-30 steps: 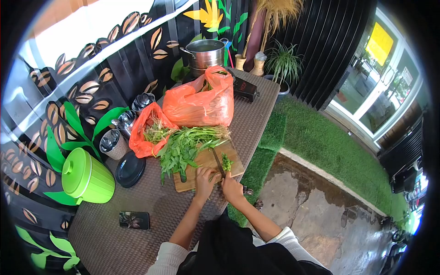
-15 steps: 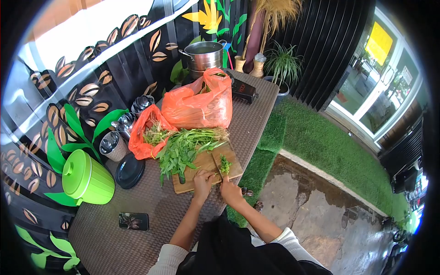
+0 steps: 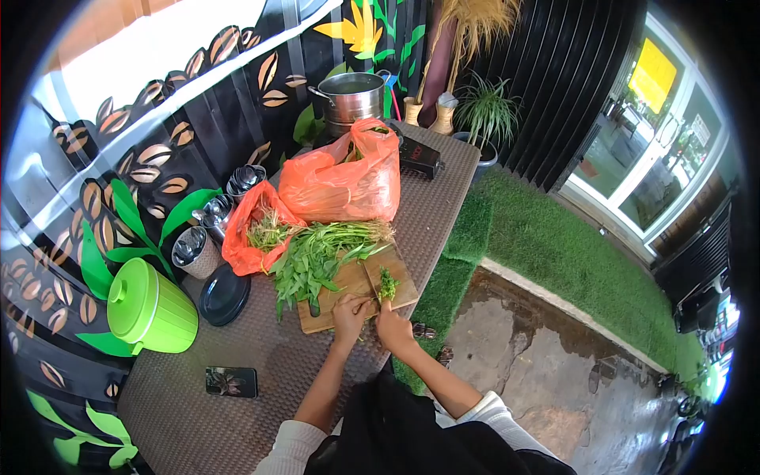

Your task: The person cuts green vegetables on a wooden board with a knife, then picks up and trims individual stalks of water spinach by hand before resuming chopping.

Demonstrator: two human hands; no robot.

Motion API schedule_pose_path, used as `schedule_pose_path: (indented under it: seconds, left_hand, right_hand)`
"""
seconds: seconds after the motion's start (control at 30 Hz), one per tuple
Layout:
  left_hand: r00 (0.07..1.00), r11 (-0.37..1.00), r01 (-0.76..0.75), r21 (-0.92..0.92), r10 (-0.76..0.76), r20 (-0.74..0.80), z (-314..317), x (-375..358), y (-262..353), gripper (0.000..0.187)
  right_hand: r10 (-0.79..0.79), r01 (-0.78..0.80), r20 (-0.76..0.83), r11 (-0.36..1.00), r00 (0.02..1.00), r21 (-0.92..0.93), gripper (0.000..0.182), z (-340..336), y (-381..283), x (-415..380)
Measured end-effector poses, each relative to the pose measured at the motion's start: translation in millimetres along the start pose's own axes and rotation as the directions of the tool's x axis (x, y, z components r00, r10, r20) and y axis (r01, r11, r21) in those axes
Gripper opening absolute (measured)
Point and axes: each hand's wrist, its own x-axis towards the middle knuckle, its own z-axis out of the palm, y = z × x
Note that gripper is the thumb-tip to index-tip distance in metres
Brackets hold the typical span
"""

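Note:
A wooden cutting board (image 3: 321, 318) lies on the table with leafy greens (image 3: 305, 273) heaped across its far left part. My right hand (image 3: 393, 328) is closed round the handle of a knife, its blade (image 3: 370, 275) pointing away from me over the board. Right of the blade sits a small pile of chopped greens (image 3: 387, 283). Close by on the left, my left hand (image 3: 349, 317) rests at the board's near edge with its fingers curled together. Whatever it pinches is hidden under the fingers.
Behind the board stand a large orange plastic bag (image 3: 340, 182) and a smaller orange bag (image 3: 241, 237) of greens. A steel pot (image 3: 356, 99) is at the back. To the left are cutlery holders (image 3: 198, 252), black plates (image 3: 224, 297), a green bucket (image 3: 154, 309) and a phone (image 3: 231, 381).
My right hand has shifted slightly left, nearer my left hand, with the knife still in it. The left hand and the greens look nearly the same.

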Motion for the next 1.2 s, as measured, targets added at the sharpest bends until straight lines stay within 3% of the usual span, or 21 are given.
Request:
schedule_pose_path:
  seconds: [0.13,0.3,0.47,0.53,0.6,0.67,0.8,0.9,1.0,1.1,1.2]
  left_hand:
    - [1.0,1.0,0.011,-0.008,-0.011,0.007,-2.2,-1.6,3.7,0.012]
    - [0.999,0.998,0.033,-0.054,-0.034,-0.015,-0.9,-0.3,5.6,0.012]
    - [1.0,1.0,0.005,0.03,-0.005,-0.012,-1.3,-1.4,-0.5,0.012]
    - [0.999,0.999,0.035,0.028,-0.035,0.0,-1.8,-1.1,3.2,0.012]
    - [0.997,0.997,0.069,0.028,-0.07,0.017,-2.9,-1.2,3.0,0.012]
    - [0.998,0.998,0.06,0.012,-0.06,0.004,1.4,-1.5,-4.6,0.012]
    - [0.999,0.998,0.044,0.04,-0.044,0.006,-2.1,1.1,3.1,0.012]
    - [0.998,0.999,-0.038,0.015,0.038,-0.047,-1.7,0.4,5.1,0.013]
    - [0.996,0.997,-0.075,0.018,0.076,-0.05,-5.0,1.3,8.9,0.012]
    - [1.0,0.996,-0.023,0.088,0.024,-0.016,-3.4,0.6,6.3,0.011]
    - [0.995,0.988,-0.093,0.12,0.097,-0.03,-4.8,-4.5,4.6,0.012]
  right_hand:
    - [-0.104,0.104,-0.003,0.993,0.995,0.062,0.031,-3.3,11.1,14.5]
    - [-0.048,0.049,-0.023,0.998,0.999,0.034,0.032,-0.5,2.5,-4.9]
    - [-0.012,0.012,0.005,1.0,1.0,0.005,0.031,1.9,2.3,6.5]
    - [-0.072,0.061,0.099,0.993,0.993,0.105,0.036,-7.3,12.2,14.6]
    - [-0.045,0.039,0.056,0.993,0.997,0.11,0.036,-3.7,7.2,4.2]
    - [0.035,-0.037,0.025,0.997,0.999,0.062,0.035,-5.4,-6.0,-12.2]
    - [0.044,-0.049,0.09,0.997,0.995,0.051,0.037,0.6,-7.0,8.1]
    - [-0.04,0.034,0.068,0.996,0.997,0.088,0.037,-5.7,1.8,11.6]
    - [-0.022,0.014,0.061,0.992,0.998,0.126,0.034,-8.2,-4.9,-0.8]
    - [0.067,-0.07,0.062,0.996,0.996,0.049,0.034,2.7,-11.2,-3.3]
    - [0.066,-0.069,0.035,0.994,0.997,0.085,0.039,6.3,-4.6,10.4]
